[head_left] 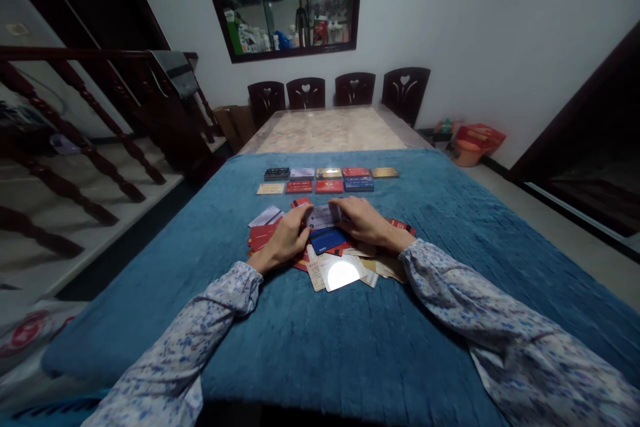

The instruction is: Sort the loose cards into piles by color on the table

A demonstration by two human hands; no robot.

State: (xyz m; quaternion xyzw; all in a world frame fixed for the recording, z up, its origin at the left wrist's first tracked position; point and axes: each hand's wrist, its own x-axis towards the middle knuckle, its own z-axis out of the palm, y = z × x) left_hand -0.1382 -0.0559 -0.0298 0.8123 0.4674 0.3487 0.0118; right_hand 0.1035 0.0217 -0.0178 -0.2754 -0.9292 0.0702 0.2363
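Between my two hands I hold a pale silver-lilac plastic card [324, 216]. My left hand [289, 235] pinches its left end, and my right hand [364, 220] grips its right end. Under and around the hands lies a loose heap of cards: a blue card [327, 240], a shiny white card [343, 272] reflecting the light, red cards [261, 236] at the left, and beige ones at the lower right. Beyond the heap stand two rows of neat card stacks, among them a black stack [277, 174], a lilac stack [303, 174], and a dark blue stack [359, 184].
A blue cloth [210, 347] covers the near part of the table; its bare marbled top [330, 130] shows farther off. Several dark chairs [355, 89] line the far end. A wooden railing [100, 53] runs along the left, and a red bag [480, 137] sits in a bin at right.
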